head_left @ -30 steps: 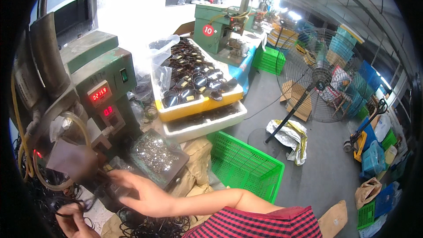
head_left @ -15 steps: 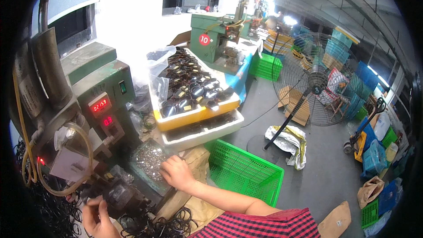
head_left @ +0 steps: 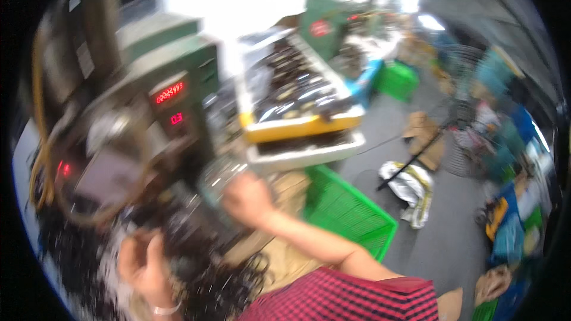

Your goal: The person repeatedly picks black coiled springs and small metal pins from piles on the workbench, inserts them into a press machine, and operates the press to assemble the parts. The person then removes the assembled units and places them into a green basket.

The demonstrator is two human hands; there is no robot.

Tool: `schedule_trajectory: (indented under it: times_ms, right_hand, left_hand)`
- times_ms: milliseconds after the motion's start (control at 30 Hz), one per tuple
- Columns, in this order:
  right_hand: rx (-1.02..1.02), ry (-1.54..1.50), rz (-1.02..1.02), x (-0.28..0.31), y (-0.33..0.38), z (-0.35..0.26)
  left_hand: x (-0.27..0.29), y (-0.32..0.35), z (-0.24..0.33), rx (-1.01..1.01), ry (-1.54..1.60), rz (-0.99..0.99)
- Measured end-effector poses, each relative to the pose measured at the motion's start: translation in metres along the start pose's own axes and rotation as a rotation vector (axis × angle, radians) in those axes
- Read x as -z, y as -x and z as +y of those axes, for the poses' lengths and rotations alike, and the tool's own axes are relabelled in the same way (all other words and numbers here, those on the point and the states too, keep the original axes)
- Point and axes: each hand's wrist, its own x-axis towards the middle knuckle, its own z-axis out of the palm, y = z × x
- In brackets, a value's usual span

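Factory workshop, as I see it: green bench machine (head_left: pixel 172 77) with red digital readouts (head_left: pixel 169 92), stacked trays of dark parts (head_left: pixel 297 92), green plastic crates (head_left: pixel 348 214), standing fan (head_left: pixel 470 113), concrete floor (head_left: pixel 452 238).

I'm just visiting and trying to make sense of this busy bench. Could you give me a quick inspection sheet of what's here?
Surface: bench, mostly covered; picture blurred.
Job's things: green machine with red lit displays; tray of small shiny parts by the right hand.
Clutter: yellow bin of dark pieces stacked on a white bin.
Hands: right hand at the parts tray, left hand over dark cords; grip too blurred to tell.
Cables: black cords heaped on the bench; yellowish hose at the machine.
Surroundings: green crate, standing fan, grey floor.
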Motion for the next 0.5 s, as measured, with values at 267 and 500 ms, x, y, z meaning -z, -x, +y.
schedule_trajectory:
  times_ms: [267,500]
  right_hand:
    - [-0.119,-0.152,0.112,-0.003,-0.001,-0.015]
    - [-0.196,-0.194,0.114,0.001,-0.010,-0.007]
  left_hand:
    - [0.024,0.007,0.021,-0.126,-0.067,-0.017]
    - [-0.008,-0.014,0.013,-0.162,-0.059,-0.186]
